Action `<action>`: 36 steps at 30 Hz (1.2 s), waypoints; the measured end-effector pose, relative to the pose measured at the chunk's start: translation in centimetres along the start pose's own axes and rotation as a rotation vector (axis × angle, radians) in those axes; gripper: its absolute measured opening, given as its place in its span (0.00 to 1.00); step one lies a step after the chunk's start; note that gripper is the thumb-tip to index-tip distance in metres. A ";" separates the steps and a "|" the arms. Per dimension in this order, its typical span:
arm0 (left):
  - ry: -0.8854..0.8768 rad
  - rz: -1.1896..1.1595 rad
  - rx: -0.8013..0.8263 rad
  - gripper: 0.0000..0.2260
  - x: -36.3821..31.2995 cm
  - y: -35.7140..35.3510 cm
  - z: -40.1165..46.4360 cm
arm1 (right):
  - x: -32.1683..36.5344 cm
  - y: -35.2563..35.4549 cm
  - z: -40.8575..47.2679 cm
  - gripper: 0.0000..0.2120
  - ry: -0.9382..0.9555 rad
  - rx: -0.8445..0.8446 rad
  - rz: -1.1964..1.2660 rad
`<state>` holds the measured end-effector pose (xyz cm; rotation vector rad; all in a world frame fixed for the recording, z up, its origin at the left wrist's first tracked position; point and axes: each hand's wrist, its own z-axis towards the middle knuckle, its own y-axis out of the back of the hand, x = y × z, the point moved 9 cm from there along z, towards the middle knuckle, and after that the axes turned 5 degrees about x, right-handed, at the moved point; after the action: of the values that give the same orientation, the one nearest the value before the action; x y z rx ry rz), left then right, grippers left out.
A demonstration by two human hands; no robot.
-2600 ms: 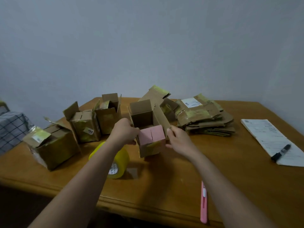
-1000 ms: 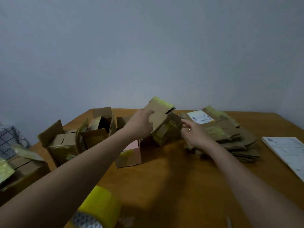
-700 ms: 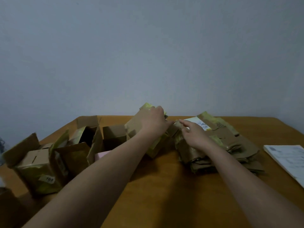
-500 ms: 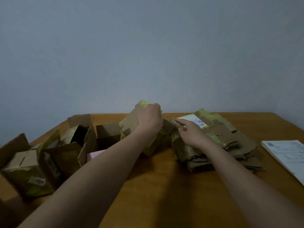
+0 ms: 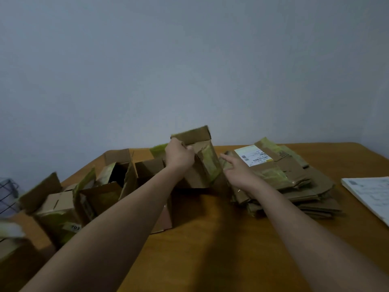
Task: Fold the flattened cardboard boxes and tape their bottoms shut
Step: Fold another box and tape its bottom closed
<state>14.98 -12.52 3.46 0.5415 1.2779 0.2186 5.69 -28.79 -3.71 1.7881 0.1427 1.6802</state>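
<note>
My left hand [image 5: 178, 155] grips a flattened brown cardboard box [image 5: 205, 163] with yellowish tape on it and holds it upright at the back of the wooden table [image 5: 221, 239]. My right hand [image 5: 236, 171] lies with fingers stretched out on the left edge of a stack of flattened boxes [image 5: 280, 182], whose top one bears a white label [image 5: 251, 155]. Several folded boxes [image 5: 61, 207] with open flaps stand to the left. The tape roll is out of view.
A pink-sided box [image 5: 164, 216] stands partly hidden under my left forearm. White printed papers [image 5: 370, 194] lie at the table's right edge. A wire basket [image 5: 7, 197] shows at the far left. A grey wall rises right behind the table.
My hands left the pink-sided box and reached to the back. My left hand took a flattened box and lifted it upright; my right hand settled on the stack. The view tilted up.
</note>
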 end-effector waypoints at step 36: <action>-0.390 0.579 0.364 0.12 -3.7 -13.5 -7.2 | -8.5 13.9 -9.2 0.27 -0.233 -0.296 -0.332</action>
<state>5.25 -23.84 -1.45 1.2052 0.7565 0.3426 -9.13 -40.20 -3.99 1.6180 0.0776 1.1849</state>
